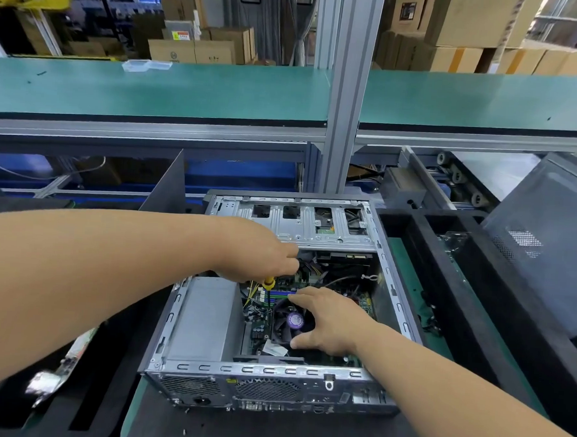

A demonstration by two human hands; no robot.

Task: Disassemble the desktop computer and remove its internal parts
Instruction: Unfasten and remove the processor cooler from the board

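Left hand (261,250) grips yellow-handled screwdriver (269,282); right hand (328,318) spread over CPU fan (289,319), purple label unreadable.

fan (293,321) in case (264,372), panel (549,241) right

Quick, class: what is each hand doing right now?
Left hand: grips a yellow-handled screwdriver.
Right hand: open, fingers spread around the cooling fan.
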